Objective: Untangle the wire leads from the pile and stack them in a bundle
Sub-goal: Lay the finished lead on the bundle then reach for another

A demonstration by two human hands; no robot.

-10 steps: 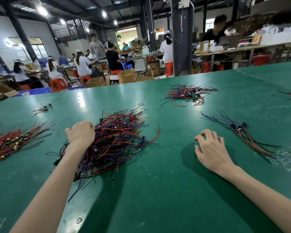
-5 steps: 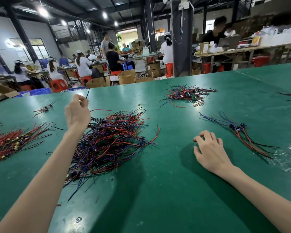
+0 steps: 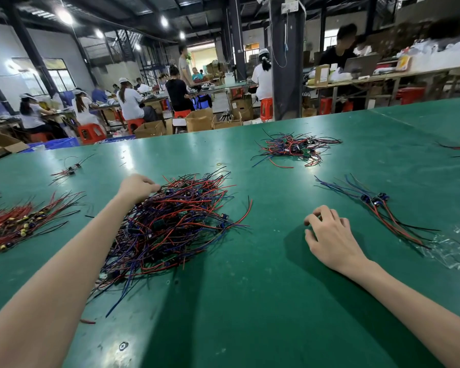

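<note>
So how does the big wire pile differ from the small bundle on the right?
The pile is far larger and tangled, wires crossing every way; the bundle is few wires lying roughly parallel. The left hand pinches at the pile; no hand touches the bundle. Both mix red, blue and black wires.

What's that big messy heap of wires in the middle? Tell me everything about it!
The wire pile is a loose, tangled heap of thin red, blue and black leads, with small green pieces and dark little parts mixed in. It lies on the green table, and wire ends stick out all around it. The left hand reaches into its far left edge, its fingers curled among the wires.
</note>
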